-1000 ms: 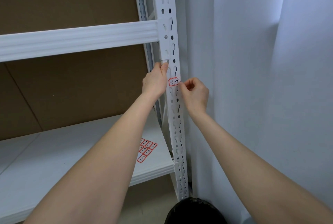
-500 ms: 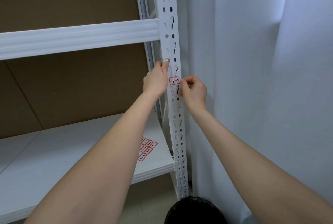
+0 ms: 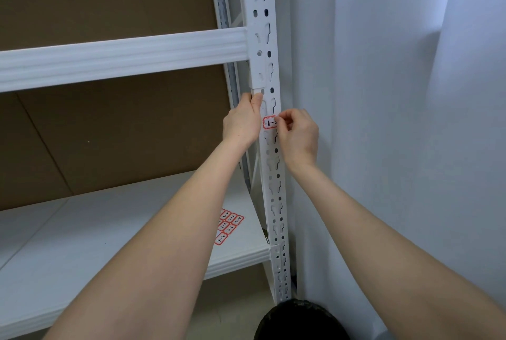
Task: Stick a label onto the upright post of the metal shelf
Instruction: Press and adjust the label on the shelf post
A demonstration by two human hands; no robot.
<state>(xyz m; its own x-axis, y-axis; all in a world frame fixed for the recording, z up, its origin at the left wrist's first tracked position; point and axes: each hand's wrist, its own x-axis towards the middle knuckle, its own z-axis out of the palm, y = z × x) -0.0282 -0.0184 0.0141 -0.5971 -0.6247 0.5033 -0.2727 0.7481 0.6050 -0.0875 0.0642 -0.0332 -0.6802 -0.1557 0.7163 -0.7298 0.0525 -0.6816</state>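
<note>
At your right fingertips, the label lies on the front face of the upright post. Its red border and the writing "6-" show, but its right end is hidden under your thumb and forefinger. Your right hand is curled, with those two fingers closed on that end of the label; whether they pinch it or press it flat cannot be told.

Half a second ago the whole mark "6-5" could be read and your fingers sat just off the label's right edge. Now they have moved in over it. You have probably stuck the left part already and are working the last end down, so the task looks close to finished: a firm rub, then letting go.

Just left of the grip, your left hand holds the post as before, fingers wrapped round its left edge and thumb laid on the front just above the label. Above both hands the cross beam joins the post. Well below the grip, the sheet of spare labels lies on the shelf board, beside the post.
</note>
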